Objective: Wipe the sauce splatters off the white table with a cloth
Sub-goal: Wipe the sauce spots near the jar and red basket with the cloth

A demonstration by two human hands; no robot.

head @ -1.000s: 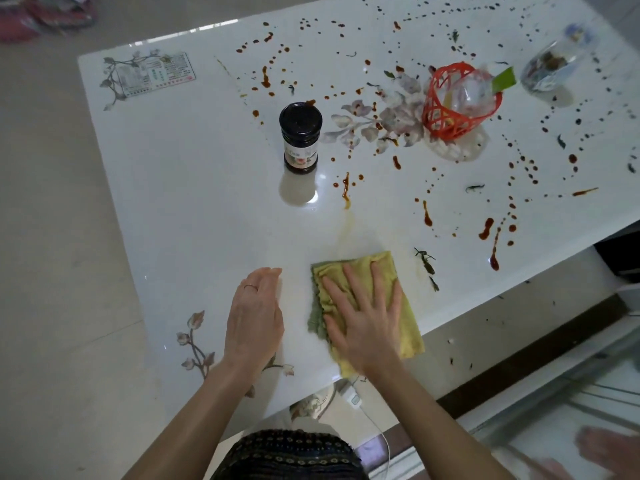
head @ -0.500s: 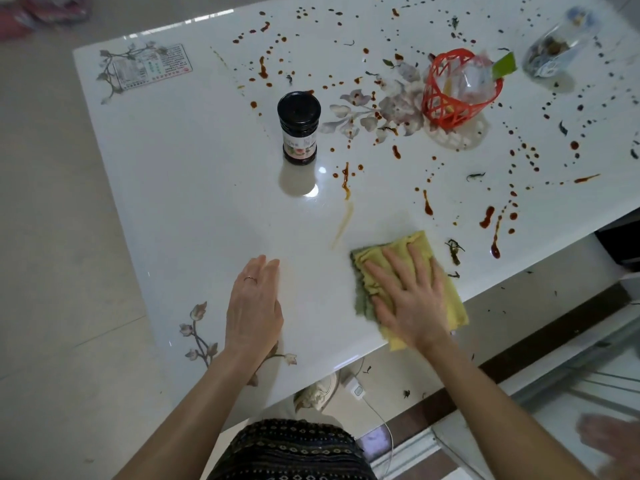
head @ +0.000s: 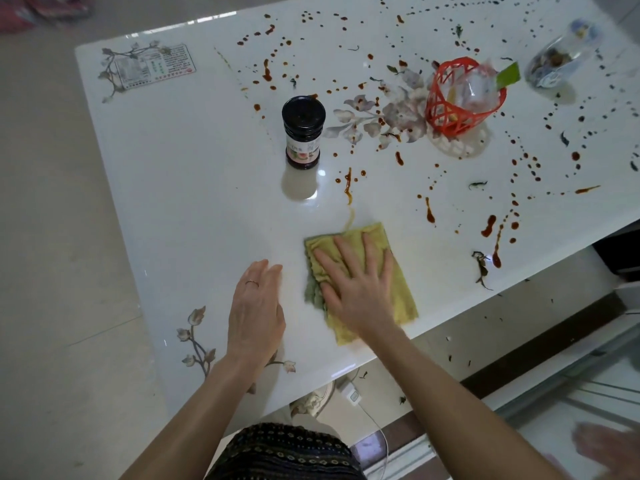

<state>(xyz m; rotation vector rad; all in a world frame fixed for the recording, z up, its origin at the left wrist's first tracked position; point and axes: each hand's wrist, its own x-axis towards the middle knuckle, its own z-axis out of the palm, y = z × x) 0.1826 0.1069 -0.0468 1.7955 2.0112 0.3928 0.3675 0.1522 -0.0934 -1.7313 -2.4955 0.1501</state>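
A yellow-green cloth (head: 398,292) lies flat on the white table (head: 194,188) near its front edge. My right hand (head: 356,282) presses on the cloth with spread, straight fingers. To its left, my left hand (head: 256,313) rests flat on the bare tabletop, holding nothing. Red-brown sauce splatters (head: 488,226) cover the right and far parts of the table. A faint smeared streak (head: 349,216) runs from a drip down to the cloth's top edge.
A dark jar with a black lid (head: 303,133) stands behind the cloth. A red plastic basket (head: 460,98) and a lying clear container (head: 557,60) sit at the far right. Bits of green leaf (head: 481,268) lie near the front right edge. A printed card (head: 154,65) is at the far left corner.
My right hand slid the cloth to the right, then back to the left and a little away from me. My left hand stayed flat in place.
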